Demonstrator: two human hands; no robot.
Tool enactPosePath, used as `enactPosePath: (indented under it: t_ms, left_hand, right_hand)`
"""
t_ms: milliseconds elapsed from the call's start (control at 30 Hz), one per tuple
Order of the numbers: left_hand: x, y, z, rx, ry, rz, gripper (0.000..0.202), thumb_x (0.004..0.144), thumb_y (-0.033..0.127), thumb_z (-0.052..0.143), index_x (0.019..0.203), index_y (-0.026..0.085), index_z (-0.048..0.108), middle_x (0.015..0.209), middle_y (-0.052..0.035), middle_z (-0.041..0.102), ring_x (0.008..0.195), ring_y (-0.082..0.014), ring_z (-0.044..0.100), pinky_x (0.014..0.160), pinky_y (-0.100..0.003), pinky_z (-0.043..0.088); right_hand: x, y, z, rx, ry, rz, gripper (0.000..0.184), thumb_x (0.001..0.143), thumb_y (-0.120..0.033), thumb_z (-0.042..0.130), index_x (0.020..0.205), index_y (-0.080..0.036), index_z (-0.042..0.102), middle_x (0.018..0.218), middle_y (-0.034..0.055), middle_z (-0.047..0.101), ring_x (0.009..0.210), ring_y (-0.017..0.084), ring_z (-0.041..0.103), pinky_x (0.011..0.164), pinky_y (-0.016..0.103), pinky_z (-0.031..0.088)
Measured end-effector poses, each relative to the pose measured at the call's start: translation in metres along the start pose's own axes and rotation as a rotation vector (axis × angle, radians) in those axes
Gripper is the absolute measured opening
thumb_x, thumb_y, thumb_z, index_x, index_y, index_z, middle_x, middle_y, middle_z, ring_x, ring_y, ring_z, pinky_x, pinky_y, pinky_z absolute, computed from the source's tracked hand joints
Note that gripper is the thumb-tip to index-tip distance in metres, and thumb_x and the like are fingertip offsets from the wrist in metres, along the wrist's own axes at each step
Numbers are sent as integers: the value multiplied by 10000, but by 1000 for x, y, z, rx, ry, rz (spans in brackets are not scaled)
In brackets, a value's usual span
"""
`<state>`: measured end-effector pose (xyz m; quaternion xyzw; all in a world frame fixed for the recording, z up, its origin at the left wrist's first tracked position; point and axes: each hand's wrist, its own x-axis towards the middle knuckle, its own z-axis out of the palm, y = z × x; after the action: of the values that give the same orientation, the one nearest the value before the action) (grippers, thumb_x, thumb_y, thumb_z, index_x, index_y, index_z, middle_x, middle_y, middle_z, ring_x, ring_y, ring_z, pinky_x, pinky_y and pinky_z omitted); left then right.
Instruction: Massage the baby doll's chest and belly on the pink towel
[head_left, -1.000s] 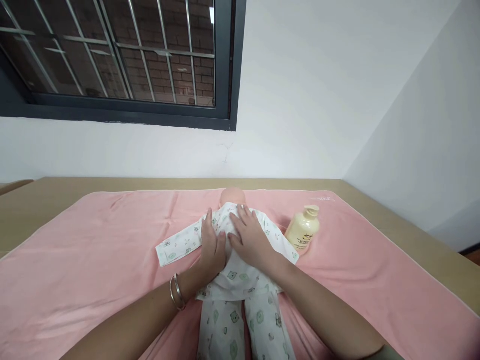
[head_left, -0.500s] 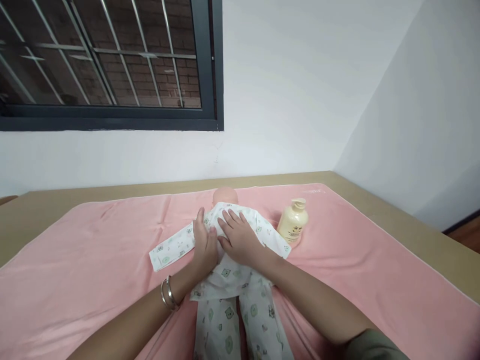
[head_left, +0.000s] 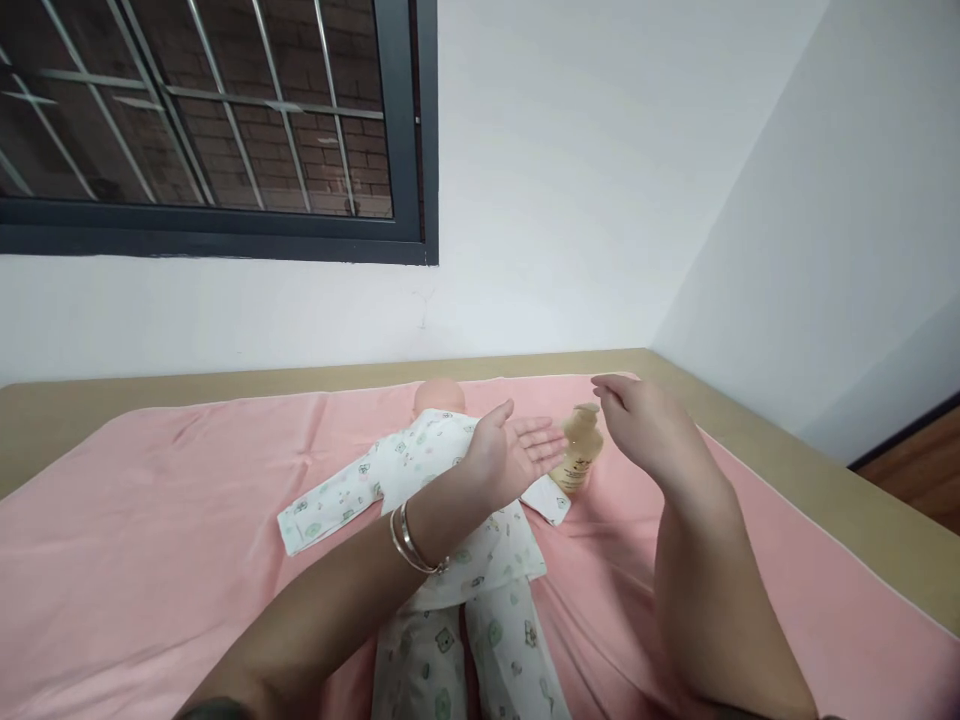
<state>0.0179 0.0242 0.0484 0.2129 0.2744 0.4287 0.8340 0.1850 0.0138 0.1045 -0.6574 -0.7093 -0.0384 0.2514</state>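
Nearest you, the printed trousers of a doll run down to the lower edge of the view. The doll lies stretched out in the middle of a pink cloth, head away from you, in a matching white shirt. Two silvery bangles circle your left wrist above it. Your left hand is spread open, palm turned up and holding nothing visible, in front of the shirt's right side; its fingertips meet the edge of the bottle in the view, and you can't tell whether they touch. Your right hand is bent at the wrist, fingers partly curled, just beside the pale yellow pump bottle; whether it touches the pump head can't be told. The bottle stands on the cloth, close by the doll's right sleeve. Farther off are the doll's bare head, the tan surface bordering the cloth, the white wall, and a dark-framed window with metal bars before brickwork.
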Motion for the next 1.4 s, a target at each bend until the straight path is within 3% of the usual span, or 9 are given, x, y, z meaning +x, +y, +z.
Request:
enactPosePath:
  t_ms: [200, 367, 500, 733, 933, 1133, 1200, 1300, 1400]
  left_hand:
    - [26, -6, 14, -171, 22, 16, 618, 923, 498, 335, 1291, 19, 468, 1253, -261, 565, 1078, -281, 648, 820, -371, 580]
    - [41, -7, 12, -187, 43, -29, 518, 936, 451, 354, 1213, 51, 532, 1141, -219, 611, 933, -248, 675, 717, -332, 586]
    - [37, -9, 5, -123, 35, -122, 506, 959, 416, 303, 1160, 29, 560, 1066, -213, 634, 902, -241, 674, 728, -330, 569]
    - [-10, -22, -24, 102, -80, -281, 613, 935, 482, 339, 1178, -35, 561, 1181, -253, 612, 1058, -268, 642, 967, -368, 465]
    - [-73, -34, -28, 101, 9, -374, 609, 941, 451, 263, 1111, -29, 598, 1130, -244, 627, 863, -256, 674, 940, -449, 474]
    - [-118, -29, -19, 21, 47, -221, 530, 913, 399, 370, 1133, -28, 592, 1175, -235, 626, 1027, -257, 648, 1018, -381, 427]
    - [-128, -28, -17, -10, 92, -187, 524, 907, 386, 386, 1150, -33, 586, 1207, -235, 616, 1102, -258, 623, 1041, -354, 406]
    - [-137, -23, -11, -79, 134, -164, 553, 922, 414, 342, 1189, -12, 572, 1229, -215, 613, 1158, -259, 599, 1065, -352, 382]
    - [-148, -12, -4, -130, 45, -42, 571, 948, 444, 274, 1234, 41, 561, 1220, -173, 632, 1221, -249, 559, 1098, -358, 349]
  right_hand:
    - [1, -5, 12, -128, -236, 32, 283, 832, -135, 420, 765, -194, 688, 754, 98, 698, 616, 192, 627, 541, 268, 384]
    - [0, -22, 16, -364, -270, 97, 230, 786, -109, 453, 743, -169, 671, 793, 128, 673, 691, 217, 629, 534, 269, 358]
    - [6, -28, 15, -396, -292, 167, 251, 786, -117, 433, 776, -151, 681, 835, 139, 672, 751, 237, 643, 562, 283, 376]
    - [12, -31, 13, -384, -270, 197, 248, 795, -122, 416, 753, -149, 659, 789, 130, 656, 714, 249, 636, 544, 293, 375]
    - [16, -27, 13, -312, -272, 193, 186, 780, -160, 454, 695, -160, 619, 820, 138, 644, 732, 264, 620, 538, 305, 378]
    - [11, -23, 7, -313, -299, 148, 240, 794, -168, 409, 674, -179, 617, 762, 114, 645, 682, 234, 613, 512, 297, 370]
    - [1, -33, 5, -272, -260, 119, 289, 826, -169, 374, 768, -179, 658, 855, 122, 686, 749, 251, 646, 546, 316, 423]
    - [-29, -59, 6, -89, -31, -65, 379, 901, -203, 327, 1077, -158, 659, 1242, 150, 636, 1082, 299, 621, 775, 407, 513]
    - [-67, -89, 18, 125, 122, -447, 450, 966, -297, 324, 1339, -129, 511, 1487, 148, 424, 1365, 304, 398, 1044, 485, 404]
